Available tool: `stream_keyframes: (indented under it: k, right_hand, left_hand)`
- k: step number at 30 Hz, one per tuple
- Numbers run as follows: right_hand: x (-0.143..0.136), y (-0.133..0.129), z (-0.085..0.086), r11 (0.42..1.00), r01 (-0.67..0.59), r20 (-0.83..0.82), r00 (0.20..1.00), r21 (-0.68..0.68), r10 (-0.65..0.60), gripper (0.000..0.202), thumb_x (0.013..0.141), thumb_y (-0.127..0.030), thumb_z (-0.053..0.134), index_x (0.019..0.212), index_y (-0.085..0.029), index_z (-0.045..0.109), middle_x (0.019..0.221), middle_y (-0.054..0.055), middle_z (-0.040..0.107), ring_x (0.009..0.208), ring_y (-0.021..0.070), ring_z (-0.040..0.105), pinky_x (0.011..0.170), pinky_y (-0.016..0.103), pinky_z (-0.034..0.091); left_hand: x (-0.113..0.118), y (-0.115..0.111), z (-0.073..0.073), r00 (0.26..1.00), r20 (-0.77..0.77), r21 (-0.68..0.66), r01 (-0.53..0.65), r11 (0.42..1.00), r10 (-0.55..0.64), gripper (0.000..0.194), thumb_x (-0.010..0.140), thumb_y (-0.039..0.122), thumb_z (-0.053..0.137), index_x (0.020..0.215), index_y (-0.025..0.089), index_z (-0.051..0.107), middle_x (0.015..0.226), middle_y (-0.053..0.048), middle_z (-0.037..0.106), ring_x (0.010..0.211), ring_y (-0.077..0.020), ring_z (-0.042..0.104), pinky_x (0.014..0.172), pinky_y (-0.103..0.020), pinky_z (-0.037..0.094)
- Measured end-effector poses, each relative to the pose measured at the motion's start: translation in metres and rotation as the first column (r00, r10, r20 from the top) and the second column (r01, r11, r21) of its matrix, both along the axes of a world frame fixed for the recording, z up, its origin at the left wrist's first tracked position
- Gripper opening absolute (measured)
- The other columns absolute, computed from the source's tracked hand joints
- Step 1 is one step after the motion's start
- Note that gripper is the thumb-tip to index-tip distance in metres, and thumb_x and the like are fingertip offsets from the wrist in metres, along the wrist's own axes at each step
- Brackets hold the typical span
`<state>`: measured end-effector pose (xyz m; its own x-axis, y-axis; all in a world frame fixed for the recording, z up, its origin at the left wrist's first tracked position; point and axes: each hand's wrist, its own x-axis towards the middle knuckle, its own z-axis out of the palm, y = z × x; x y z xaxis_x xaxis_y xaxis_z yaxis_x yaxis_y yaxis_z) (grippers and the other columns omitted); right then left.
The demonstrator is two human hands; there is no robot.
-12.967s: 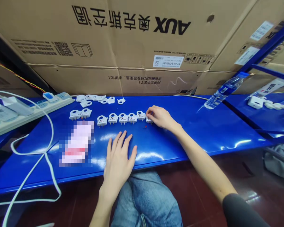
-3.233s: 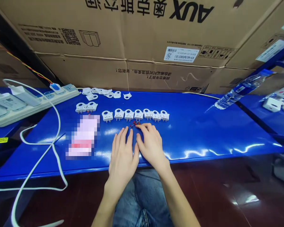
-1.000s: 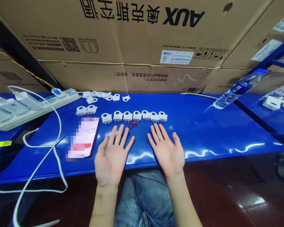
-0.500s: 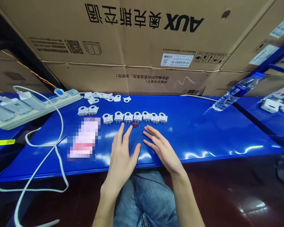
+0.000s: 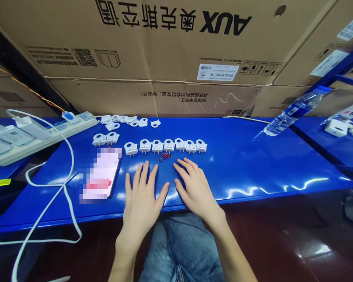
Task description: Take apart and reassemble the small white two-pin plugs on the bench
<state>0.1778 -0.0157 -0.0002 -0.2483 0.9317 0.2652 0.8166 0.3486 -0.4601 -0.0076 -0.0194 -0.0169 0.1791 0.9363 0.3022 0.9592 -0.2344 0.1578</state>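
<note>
Left grip (image 5: 142,205): palm down by the near edge of the surface (image 5: 253,160), fingers spread wide. Right grip (image 5: 198,192): palm down alongside, fingers parted, thumbs apart. Red and dark wires (image 5: 165,156) lie bunched just beyond the fingertips, between both grips. Past these, seven white plugs (image 5: 169,148) in a row, pins toward the grips. Left of left grip: phone (image 5: 101,168); beyond it, two more plugs (image 5: 111,139); farther left, a power strip (image 5: 59,136). Well right of right grip: bottle (image 5: 292,112).
</note>
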Motion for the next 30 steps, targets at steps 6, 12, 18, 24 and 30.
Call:
stream_keyframes:
  k: [6,12,18,24,30]
  right_hand:
    - [0.034,0.025,-0.014,0.948,0.297,-0.081,0.954,0.115,-0.289,0.056,0.104,-0.024,0.04,0.158,-0.01,0.045,0.165,0.019,0.042,0.157,0.0318,0.032,0.125,0.056,0.039]
    - [0.045,0.019,-0.017,0.931,0.356,-0.051,0.934,0.084,-0.353,0.052,0.103,-0.028,0.043,0.152,-0.012,0.05,0.155,0.02,0.053,0.147,0.034,0.046,0.119,0.057,0.044]
    - [0.039,-0.013,-0.007,0.906,0.418,-0.225,0.891,0.065,-0.394,0.03,0.103,-0.03,0.048,0.127,-0.021,0.064,0.128,0.013,0.07,0.122,0.0306,0.063,0.105,0.051,0.052]
    - [0.015,-0.021,0.003,0.975,0.223,-0.301,0.929,-0.004,-0.214,0.018,0.102,-0.023,0.054,0.115,-0.023,0.067,0.116,0.008,0.074,0.111,0.0269,0.067,0.098,0.045,0.054]
    - [-0.002,-0.004,0.019,0.997,-0.052,-0.283,0.958,-0.05,0.035,0.019,0.105,-0.021,0.054,0.117,-0.022,0.068,0.127,0.008,0.071,0.116,0.0227,0.069,0.101,0.04,0.056]
  left_hand:
    - [0.0,0.0,0.001,1.0,0.003,-0.002,0.001,1.0,-0.001,0.062,0.106,0.054,0.041,0.153,0.014,0.051,0.166,-0.019,0.044,0.157,-0.0373,0.037,0.127,-0.067,0.026]
    - [0.0,0.0,0.001,0.999,0.051,0.007,-0.013,1.0,0.012,0.06,0.105,0.053,0.042,0.152,0.016,0.051,0.164,-0.018,0.048,0.156,-0.0365,0.039,0.128,-0.066,0.026]
    - [0.0,-0.001,0.002,0.995,0.103,0.002,-0.017,1.0,0.016,0.058,0.106,0.051,0.042,0.151,0.016,0.051,0.162,-0.017,0.05,0.155,-0.0348,0.041,0.128,-0.065,0.026]
    - [0.0,-0.001,0.003,0.992,0.129,0.005,-0.015,1.0,0.014,0.056,0.105,0.051,0.044,0.149,0.017,0.053,0.16,-0.017,0.053,0.154,-0.0348,0.042,0.129,-0.063,0.025]
    - [-0.001,-0.001,0.001,0.99,0.137,0.011,-0.011,1.0,0.009,0.053,0.105,0.052,0.045,0.146,0.02,0.056,0.159,-0.016,0.054,0.153,-0.0344,0.044,0.128,-0.063,0.027]
